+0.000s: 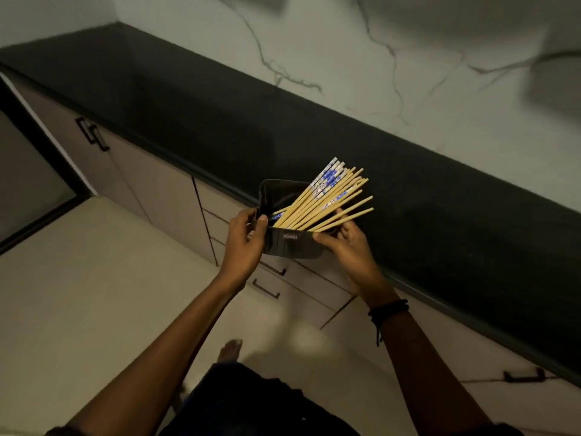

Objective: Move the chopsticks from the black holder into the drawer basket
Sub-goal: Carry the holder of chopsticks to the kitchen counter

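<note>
I hold a black rectangular holder (294,243) in the air in front of the counter edge. My left hand (246,237) grips its left end and my right hand (349,243) grips its right end. Several wooden chopsticks (327,199), some with blue-and-white patterned tops, lean out of the holder toward the upper right and fan over the counter. The drawer basket is not in view.
A dark countertop (220,121) runs diagonally from upper left to lower right under a white marbled wall (377,58). Below it are pale cabinet fronts and closed drawers with black handles (267,287). A light tiled floor (78,278) lies to the left, with my bare foot (231,349) on it.
</note>
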